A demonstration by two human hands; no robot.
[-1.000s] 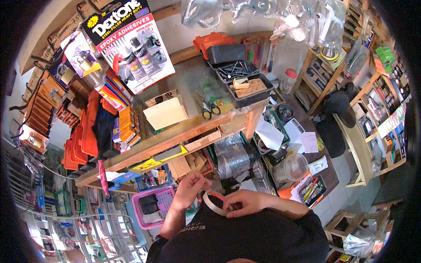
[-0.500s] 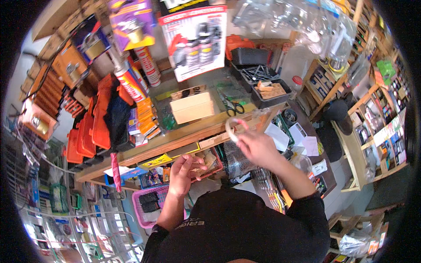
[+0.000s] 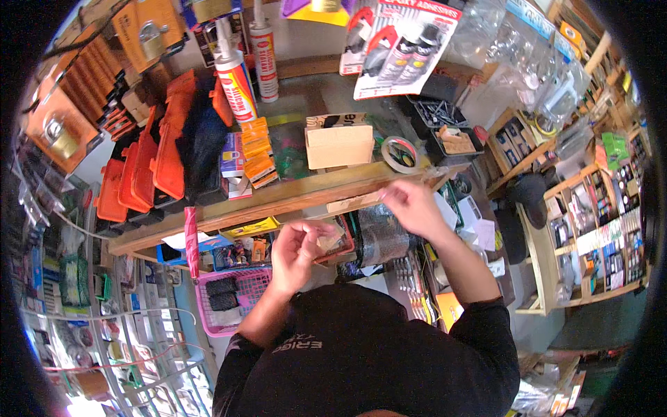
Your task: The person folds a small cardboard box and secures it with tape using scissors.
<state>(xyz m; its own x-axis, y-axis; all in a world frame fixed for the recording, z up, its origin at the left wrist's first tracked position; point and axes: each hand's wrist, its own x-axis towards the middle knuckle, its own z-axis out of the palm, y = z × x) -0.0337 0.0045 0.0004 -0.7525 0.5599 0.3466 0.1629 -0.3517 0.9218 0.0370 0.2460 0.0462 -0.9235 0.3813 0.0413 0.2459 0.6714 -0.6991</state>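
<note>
My left hand (image 3: pixel 295 251) is raised in front of the wooden counter edge, its fingers bent and thumb drawn in; anything between them is too small to make out. To its right, my right hand (image 3: pixel 415 208) hovers just off the edge with fingers bunched together, slightly blurred; their contents, if any, cannot be made out. A tape roll (image 3: pixel 389 161) rests on the counter just beyond my right hand, partly over the dark-handled scissors (image 3: pixel 406 154). Left of it stands a small brown cardboard box (image 3: pixel 339 147).
Sealant tubes (image 3: pixel 236 85), orange cases (image 3: pixel 169 167) and small orange boxes (image 3: pixel 257 149) crowd the counter's left. Black trays (image 3: pixel 451 139) of screws and wooden pieces sit at right. Epoxy cards (image 3: pixel 406 52) hang above. A pink basket (image 3: pixel 201 306) lies below the counter.
My right hand has put the tape roll down on the counter and drawn back from it. My left hand has risen slightly, fingers still bent. The view has shifted left.
</note>
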